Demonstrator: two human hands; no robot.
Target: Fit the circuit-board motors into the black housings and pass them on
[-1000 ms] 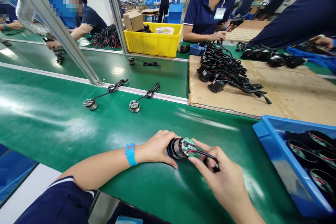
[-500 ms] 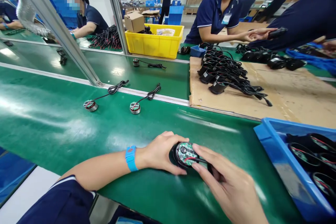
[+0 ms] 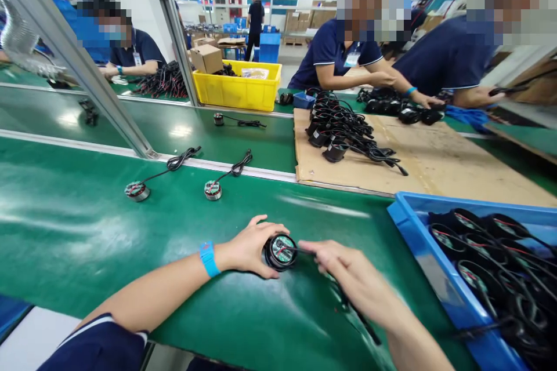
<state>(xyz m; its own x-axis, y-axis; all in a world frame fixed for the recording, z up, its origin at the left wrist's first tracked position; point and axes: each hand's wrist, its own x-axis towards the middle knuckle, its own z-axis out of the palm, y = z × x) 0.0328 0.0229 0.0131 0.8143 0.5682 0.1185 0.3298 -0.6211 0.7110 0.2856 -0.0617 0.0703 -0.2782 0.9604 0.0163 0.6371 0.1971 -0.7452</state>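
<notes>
A black round housing (image 3: 281, 252) stands on the green bench with a green circuit board and red wire facing up in it. My left hand (image 3: 255, 248) is wrapped round its left side, thumb in front and fingers behind. From the board a black cable (image 3: 303, 250) runs right into my right hand (image 3: 348, 272), whose fingers are closed on it. The cable's loose end hangs below that hand, blurred by motion. Two metal motor parts with boards and knotted cables, one further left (image 3: 137, 191) and one nearer (image 3: 213, 189), lie behind my left hand.
At right, a blue bin (image 3: 435, 290) holds several black housings with cables. Behind it, cardboard (image 3: 418, 156) bears a pile of wired housings. A yellow bin (image 3: 237, 90) and a metal post (image 3: 87, 58) stand further back. People work across the bench.
My right hand has moved off the housing to the right and now grips its cable. My left hand stays round the housing. The view has shifted, showing more of the blue bin.
</notes>
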